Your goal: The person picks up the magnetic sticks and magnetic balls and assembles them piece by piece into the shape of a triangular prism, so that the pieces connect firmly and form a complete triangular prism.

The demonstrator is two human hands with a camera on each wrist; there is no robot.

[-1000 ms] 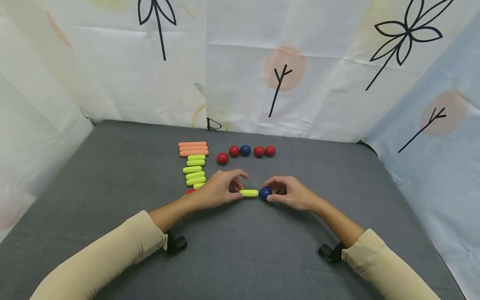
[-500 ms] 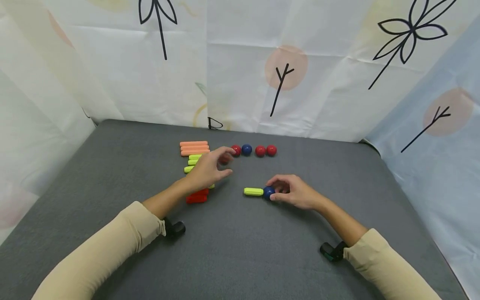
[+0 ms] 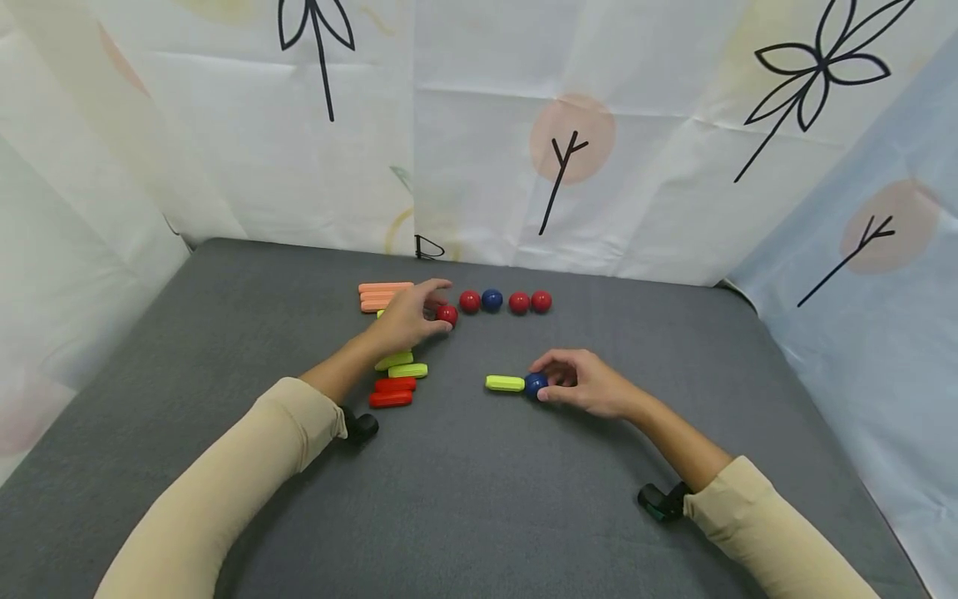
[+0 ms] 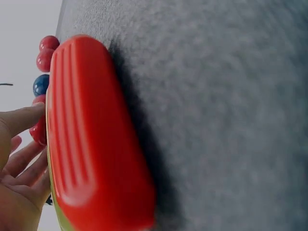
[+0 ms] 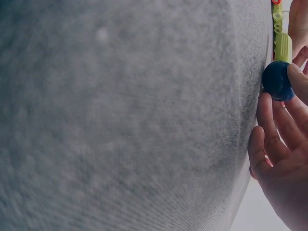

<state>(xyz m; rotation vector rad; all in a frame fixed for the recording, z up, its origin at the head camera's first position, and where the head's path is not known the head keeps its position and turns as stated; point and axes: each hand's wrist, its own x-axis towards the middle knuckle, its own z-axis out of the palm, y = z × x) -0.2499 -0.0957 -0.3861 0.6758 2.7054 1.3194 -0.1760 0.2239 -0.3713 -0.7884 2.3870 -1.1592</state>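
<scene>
In the head view the left hand (image 3: 407, 320) has thumb and fingers around a red ball (image 3: 446, 314) at the left end of the row of balls. The right hand (image 3: 587, 384) grips a blue ball (image 3: 535, 383) on the table, and a yellow-green stick (image 3: 505, 383) touches that ball's left side. In the right wrist view, thumb and fingers are on the blue ball (image 5: 277, 81), with the yellow-green stick (image 5: 283, 47) against it. The left wrist view shows the red ball (image 4: 38, 131) by the left fingers.
Red balls (image 3: 519, 302) and another blue ball (image 3: 491, 300) stand in a back row. Orange sticks (image 3: 374, 297), yellow-green sticks (image 3: 407, 370) and red sticks (image 3: 391, 399) form a column at left, partly behind the left hand. A printed curtain (image 3: 479, 166) borders the grey table (image 3: 479, 499).
The left hand has let go of the yellow-green stick and moved back and left to the red ball. The right hand has kept the blue ball, which now touches that stick.
</scene>
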